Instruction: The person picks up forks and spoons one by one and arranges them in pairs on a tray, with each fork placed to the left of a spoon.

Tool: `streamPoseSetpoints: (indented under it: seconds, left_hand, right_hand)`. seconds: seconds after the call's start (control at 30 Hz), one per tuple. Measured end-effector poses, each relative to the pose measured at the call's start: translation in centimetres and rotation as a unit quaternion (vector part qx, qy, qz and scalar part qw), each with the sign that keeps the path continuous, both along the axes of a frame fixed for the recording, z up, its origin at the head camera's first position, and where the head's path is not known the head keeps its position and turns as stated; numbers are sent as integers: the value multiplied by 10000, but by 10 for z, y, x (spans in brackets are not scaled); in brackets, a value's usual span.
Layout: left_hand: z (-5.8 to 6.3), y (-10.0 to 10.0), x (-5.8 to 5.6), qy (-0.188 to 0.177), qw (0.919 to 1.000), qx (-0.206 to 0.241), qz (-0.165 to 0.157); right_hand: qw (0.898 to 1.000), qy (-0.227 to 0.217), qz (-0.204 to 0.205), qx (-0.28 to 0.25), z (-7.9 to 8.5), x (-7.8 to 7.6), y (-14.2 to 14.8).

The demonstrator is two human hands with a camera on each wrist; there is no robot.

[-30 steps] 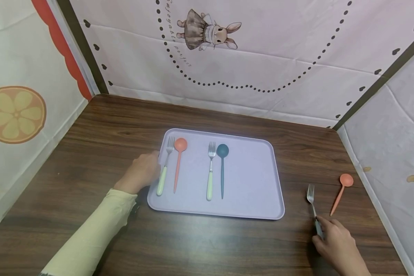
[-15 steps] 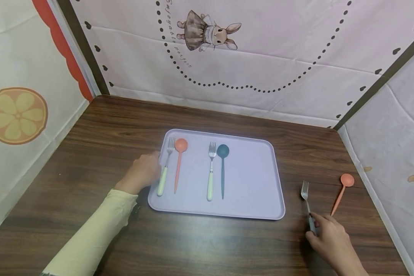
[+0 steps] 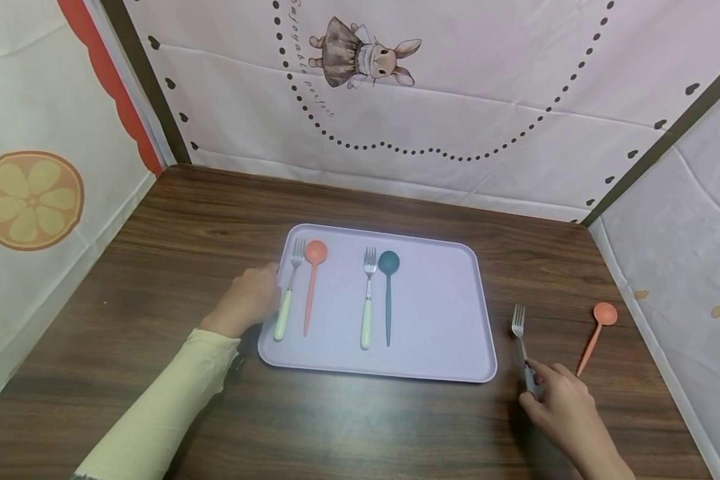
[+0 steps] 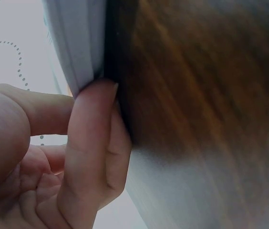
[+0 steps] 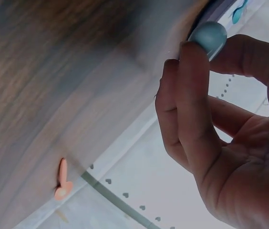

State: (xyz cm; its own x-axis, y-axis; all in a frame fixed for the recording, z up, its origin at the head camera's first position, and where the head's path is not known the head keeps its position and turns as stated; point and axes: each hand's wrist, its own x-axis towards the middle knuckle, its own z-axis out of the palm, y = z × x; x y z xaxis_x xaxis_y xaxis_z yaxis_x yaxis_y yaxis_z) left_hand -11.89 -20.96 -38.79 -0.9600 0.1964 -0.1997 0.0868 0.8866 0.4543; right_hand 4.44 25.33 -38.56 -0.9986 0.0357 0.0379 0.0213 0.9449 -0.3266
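My left hand [image 3: 247, 303] pinches the left rim of a lilac tray [image 3: 438, 307]; the left wrist view shows fingertips and thumb at the tray's edge [image 4: 79, 43]. On the tray lie two forks with pale green handles, a left fork [image 3: 283, 313] and a middle fork [image 3: 366, 323]. Beside them are a coral spoon [image 3: 315, 253] and a dark teal spoon [image 3: 388, 263]. Right of the tray, my right hand [image 3: 564, 407] holds a fork [image 3: 519, 323] by its grey-blue handle [image 5: 208, 38], between thumb and fingers. Its tines point toward the far side.
A second coral spoon [image 3: 604, 315] lies on the wooden table [image 3: 360, 427] at the right, beyond my right hand. Printed cloth walls [image 3: 468, 80] stand along the table's back, left and right sides.
My right hand has moved left and slightly away from me with the fork, bringing it nearer the tray. The left hand and the tray stay in place.
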Motion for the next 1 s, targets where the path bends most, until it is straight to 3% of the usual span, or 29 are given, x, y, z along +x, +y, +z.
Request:
streamPoseSetpoints:
  seconds: [0.47, 1.0]
  left_hand:
    - [0, 0, -1, -75, 10000, 21, 45]
    - [2, 0, -1, -75, 10000, 21, 39]
  right_hand:
    - [9995, 229, 139, -163, 4, -8, -16]
    - [9995, 93, 257, -165, 9, -18, -36]
